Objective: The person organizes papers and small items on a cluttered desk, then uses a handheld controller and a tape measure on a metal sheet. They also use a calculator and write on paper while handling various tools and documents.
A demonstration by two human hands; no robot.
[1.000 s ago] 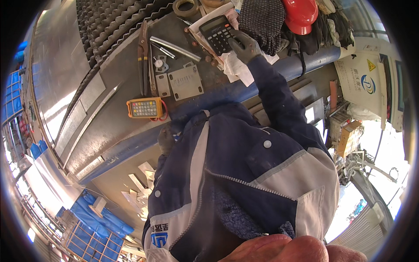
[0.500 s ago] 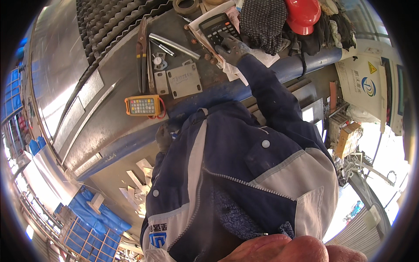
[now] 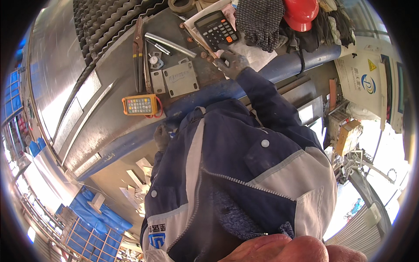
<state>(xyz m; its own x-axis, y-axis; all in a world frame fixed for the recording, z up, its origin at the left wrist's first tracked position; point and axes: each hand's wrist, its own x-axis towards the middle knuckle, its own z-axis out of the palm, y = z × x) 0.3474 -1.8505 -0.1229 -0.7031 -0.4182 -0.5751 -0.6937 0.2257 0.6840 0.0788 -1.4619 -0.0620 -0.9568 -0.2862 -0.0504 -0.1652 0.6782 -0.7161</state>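
My right hand [image 3: 234, 64], in a grey glove, is at the lower edge of a black calculator [image 3: 216, 31]. One finger reaches toward its bottom keys; whether it touches them I cannot tell. Nothing shows in this hand. The calculator lies tilted on white papers [image 3: 258, 57] at the bench's far side. My left hand [image 3: 161, 137], also gloved, hangs low beside my jacket at the near edge of the bench. Its fingers are mostly hidden. Nearest to it lies an orange handheld meter with a keypad [image 3: 139, 105] and a red cord.
Left of the papers lie a metal plate with slots [image 3: 181, 79], a round dial gauge [image 3: 154, 60], a metal tube [image 3: 170, 45] and long-handled snips [image 3: 138, 52]. A dark knitted item [image 3: 260, 22] and a red helmet [image 3: 301, 14] sit far right. A blue rounded edge [image 3: 218, 95] borders the bench.
My right hand has drawn back from the calculator's keys toward me, uncovering most of the keypad. My left hand stays low by the bench edge.
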